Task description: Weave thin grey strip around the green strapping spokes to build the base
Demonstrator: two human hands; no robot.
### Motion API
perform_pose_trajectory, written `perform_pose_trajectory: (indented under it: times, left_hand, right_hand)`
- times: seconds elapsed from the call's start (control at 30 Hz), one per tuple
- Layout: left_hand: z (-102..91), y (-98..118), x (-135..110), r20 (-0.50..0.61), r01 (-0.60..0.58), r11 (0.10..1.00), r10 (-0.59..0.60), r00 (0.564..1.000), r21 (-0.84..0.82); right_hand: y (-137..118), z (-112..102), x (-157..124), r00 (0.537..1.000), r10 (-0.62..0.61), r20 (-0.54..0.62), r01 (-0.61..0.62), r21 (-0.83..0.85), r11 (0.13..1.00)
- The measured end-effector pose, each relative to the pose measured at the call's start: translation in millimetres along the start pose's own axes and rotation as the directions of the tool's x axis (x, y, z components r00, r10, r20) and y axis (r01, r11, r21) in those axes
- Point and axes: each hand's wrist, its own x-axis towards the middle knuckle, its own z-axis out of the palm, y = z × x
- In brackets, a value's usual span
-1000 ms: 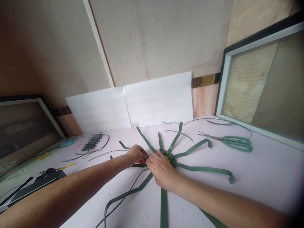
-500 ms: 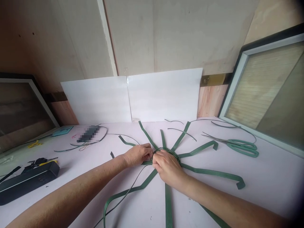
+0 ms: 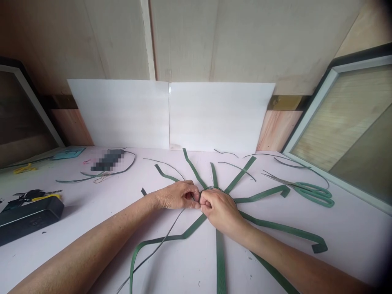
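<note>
Beneath the right hand (image 3: 222, 207) and just right of the fingertips of the left hand (image 3: 180, 194): woven green hub (image 3: 209, 188), round and so without a long axis of its own, mostly covered, only a sliver of far rim in sight. Nearer to it by far, the right, laid across the top; left close by the left edge, contact too hidden to tell. Clenched at the tips on both sides: right thumb and finger apparently pinched on the hub's left edge, left tips squeezed together, seemingly about a thin cord (image 3: 175, 223), though too covered to be sure. From below the left fingers, slanting leftward and toward the wearer: same cord, crossing a bent strip. Around the fingers, fanning outward like spokes: flat green strips (image 3: 220, 261), each lengthwise away from the hub, one straight back toward the wearer, several with folded ends. Well right of both hands' fingers: teal-handled scissors (image 3: 298, 186), blades pointing leftward.
</note>
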Motion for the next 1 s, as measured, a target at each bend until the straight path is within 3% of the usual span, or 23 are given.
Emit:
perform_pose_trajectory:
  times: [0.17,0.4,0.63,0.83,1.0]
  left_hand:
    - [6.1,-3.9,2.4,-0.007,-0.04,0.997,0.04,0.999,-0.063]
    - [11.4,-1.1,4.2,-0.056,-0.078,0.994,0.082,0.995,0.08]
    - [14.3,-7.0,2.0,-0.108,-0.056,0.998,0.054,0.993,-0.012]
    - [16.7,-11.9,0.5,-0.147,-0.133,0.991,0.131,0.981,-0.007]
    - [16.9,-18.0,-0.1,-0.155,-0.177,0.983,0.168,0.974,-0.047]
  right_hand:
    - [-0.2,-3.4,1.1,1.0,0.024,0.012,-0.025,0.056,0.998]
    - [9.3,-10.6,1.7,0.995,0.067,0.069,-0.087,0.346,0.934]
    - [16.4,-20.3,-2.4,0.979,-0.067,0.192,0.007,0.296,0.955]
    - [18.4,-29.7,-2.7,0.946,-0.128,0.297,0.058,0.235,0.97]
    - [13.6,-23.8,-7.1,0.971,-0.135,0.196,0.101,0.171,0.98]
